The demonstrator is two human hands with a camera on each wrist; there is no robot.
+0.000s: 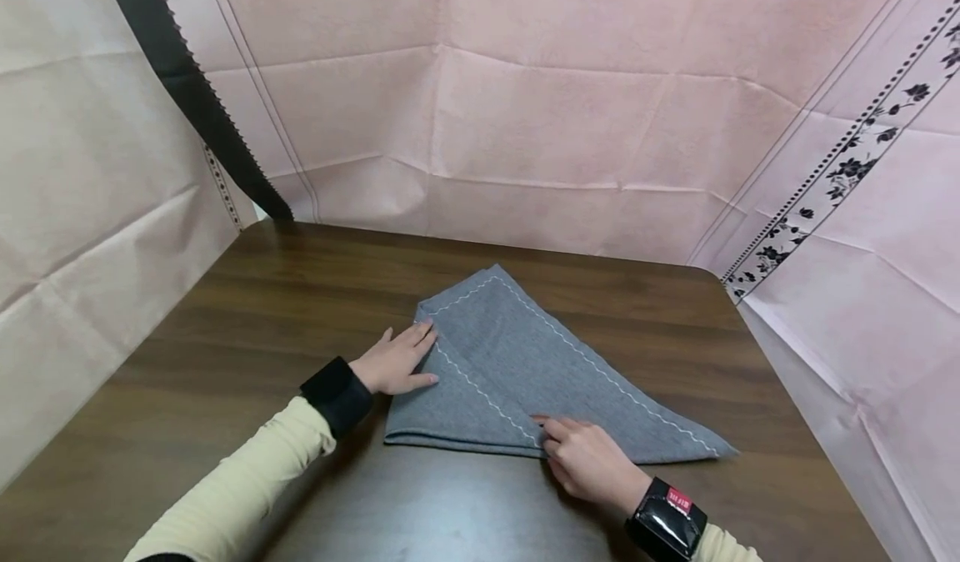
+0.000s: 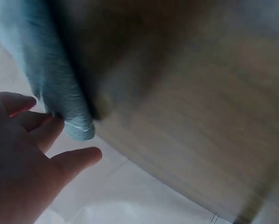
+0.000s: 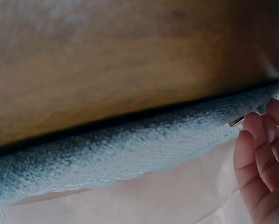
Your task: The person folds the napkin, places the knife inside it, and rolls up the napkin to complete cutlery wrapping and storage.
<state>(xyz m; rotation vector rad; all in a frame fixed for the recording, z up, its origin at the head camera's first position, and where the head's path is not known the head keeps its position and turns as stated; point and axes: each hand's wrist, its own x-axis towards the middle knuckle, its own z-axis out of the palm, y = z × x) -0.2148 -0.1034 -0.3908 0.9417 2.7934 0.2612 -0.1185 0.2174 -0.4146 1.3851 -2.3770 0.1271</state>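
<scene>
A grey-blue cloth with white wavy stitching along its edges lies folded on the table, roughly a triangle with a long point to the right. My left hand rests on its left side, fingers spread and the thumb on the folded flap. Those fingertips meet the thick cloth edge in the left wrist view. Near the front fold my right hand touches the cloth, its index finger pointing left by the end of a stitched edge. The right wrist view shows lightly bent fingers against the cloth; the thumb's grip is hidden.
The dark brown wooden table has rounded far corners. Behind it hangs a creased pink sheet, with a flowered border at the right and a black strip at the left. Each wrist wears a black band.
</scene>
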